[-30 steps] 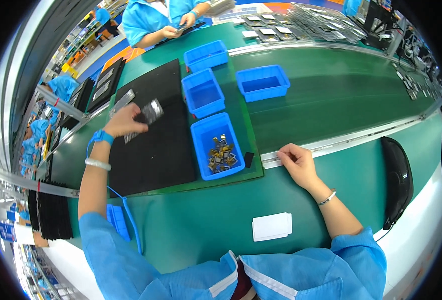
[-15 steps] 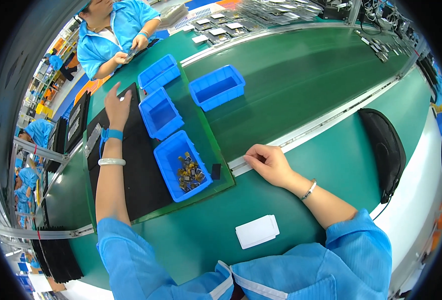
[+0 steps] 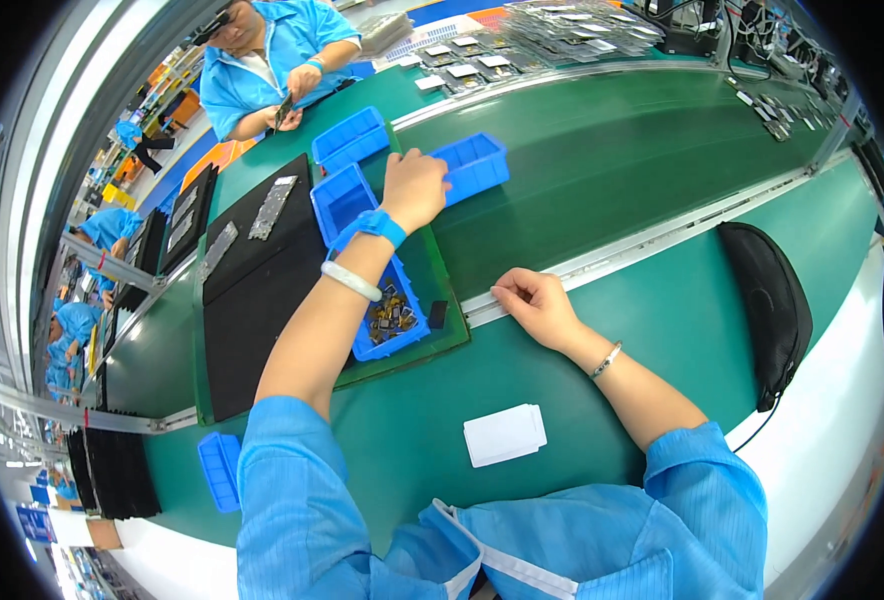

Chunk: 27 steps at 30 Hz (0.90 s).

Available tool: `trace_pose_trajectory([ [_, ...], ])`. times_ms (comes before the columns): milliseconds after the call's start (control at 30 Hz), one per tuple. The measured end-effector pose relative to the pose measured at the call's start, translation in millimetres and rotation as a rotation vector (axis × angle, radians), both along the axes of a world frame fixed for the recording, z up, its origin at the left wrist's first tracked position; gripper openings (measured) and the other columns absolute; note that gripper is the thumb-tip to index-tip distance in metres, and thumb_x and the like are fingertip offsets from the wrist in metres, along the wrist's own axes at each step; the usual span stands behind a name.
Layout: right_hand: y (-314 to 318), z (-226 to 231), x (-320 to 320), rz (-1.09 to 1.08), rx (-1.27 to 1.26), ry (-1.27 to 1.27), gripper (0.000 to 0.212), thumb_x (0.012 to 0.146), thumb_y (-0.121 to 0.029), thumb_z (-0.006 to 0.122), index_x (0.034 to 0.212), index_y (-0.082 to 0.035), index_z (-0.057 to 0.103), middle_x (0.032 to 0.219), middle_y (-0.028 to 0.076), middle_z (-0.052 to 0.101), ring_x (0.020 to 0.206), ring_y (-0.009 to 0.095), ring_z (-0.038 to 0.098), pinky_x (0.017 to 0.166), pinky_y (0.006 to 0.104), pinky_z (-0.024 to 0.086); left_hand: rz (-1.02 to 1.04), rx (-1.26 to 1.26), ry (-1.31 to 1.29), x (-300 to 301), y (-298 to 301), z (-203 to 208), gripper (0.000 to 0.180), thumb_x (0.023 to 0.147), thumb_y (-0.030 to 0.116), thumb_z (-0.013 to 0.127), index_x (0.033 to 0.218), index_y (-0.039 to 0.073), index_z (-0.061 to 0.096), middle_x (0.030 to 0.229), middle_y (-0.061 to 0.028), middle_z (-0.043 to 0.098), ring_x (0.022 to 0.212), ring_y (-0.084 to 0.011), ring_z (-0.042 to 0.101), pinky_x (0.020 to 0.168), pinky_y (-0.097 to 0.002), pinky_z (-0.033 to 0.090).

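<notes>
My left hand (image 3: 417,188) is over the near-left end of a blue bin (image 3: 480,172). Its fingers are curled downward, and whatever they may hold is hidden. Under my left wrist and forearm, a second blue bin (image 3: 334,203) and a third blue bin (image 3: 409,333) are partly covered. Small gold-and-dark parts (image 3: 392,312) lie in the third one. Two grey circuit boards (image 3: 272,207) rest on the black mat (image 3: 262,345) left of the bins. Loosely closed, my right hand (image 3: 539,308) rests beside the metal rail, with nothing visible in it.
Another blue bin (image 3: 352,140) stands farther back, near a person in blue (image 3: 287,70) handling a small dark piece. White cards (image 3: 505,436) lie in front of me; a black pouch (image 3: 765,310) is at right. A small blue tray (image 3: 220,472) sits left. Many boards (image 3: 582,30) cover the far side.
My left hand has moved right from the mat to the far-right bin, uncovering a board. My right hand stays put. The view has shifted, and a small blue tray now shows at left.
</notes>
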State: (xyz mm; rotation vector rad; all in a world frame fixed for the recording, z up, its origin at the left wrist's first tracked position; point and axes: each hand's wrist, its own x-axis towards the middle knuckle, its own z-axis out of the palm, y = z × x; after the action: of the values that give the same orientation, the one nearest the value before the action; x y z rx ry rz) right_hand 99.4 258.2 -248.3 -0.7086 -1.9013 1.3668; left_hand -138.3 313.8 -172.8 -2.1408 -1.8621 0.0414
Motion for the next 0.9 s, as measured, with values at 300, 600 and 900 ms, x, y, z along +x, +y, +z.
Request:
trace_pose_trajectory([
  [300, 2, -7, 0, -0.024, 0.05, -0.028, 0.014, 0.086, -0.013, 0.062, 0.083, 0.0, 0.062, 0.059, 0.004, 0.056, 0.052, 0.01, 0.05, 0.05, 0.0264, 0.04, 0.264, 0.443, -0.672, -37, -30, 57, 0.019, 0.078, 0.024, 0.062, 0.079, 0.005, 0.065, 0.077, -0.0159, 0.064, 0.074, -0.0366, 0.061, 0.066, -0.0468, 0.046],
  [600, 2, -8, -1, 0.009, 0.037, -0.026, 0.015, 0.086, -0.017, 0.061, 0.085, -0.002, 0.063, 0.063, 0.006, 0.059, 0.056, 0.015, 0.054, 0.054, 0.0298, 0.043, 0.707, 0.258, -0.287, -55, -44, 40, 0.028, 0.072, 0.028, 0.06, 0.084, 0.004, 0.067, 0.091, -0.0193, 0.067, 0.087, -0.0374, 0.064, 0.074, -0.0462, 0.051],
  [900, 9, -8, 7, -0.015, 0.043, -0.05, 0.015, 0.085, -0.017, 0.061, 0.085, -0.002, 0.064, 0.064, 0.007, 0.061, 0.057, 0.018, 0.056, 0.055, 0.0317, 0.044, 0.736, 0.57, -0.407, -67, -42, 27, 0.073, 0.072, 0.062, 0.062, 0.115, 0.004, 0.06, 0.116, -0.0233, 0.059, 0.108, -0.0389, 0.055, 0.091, -0.0414, 0.044],
])
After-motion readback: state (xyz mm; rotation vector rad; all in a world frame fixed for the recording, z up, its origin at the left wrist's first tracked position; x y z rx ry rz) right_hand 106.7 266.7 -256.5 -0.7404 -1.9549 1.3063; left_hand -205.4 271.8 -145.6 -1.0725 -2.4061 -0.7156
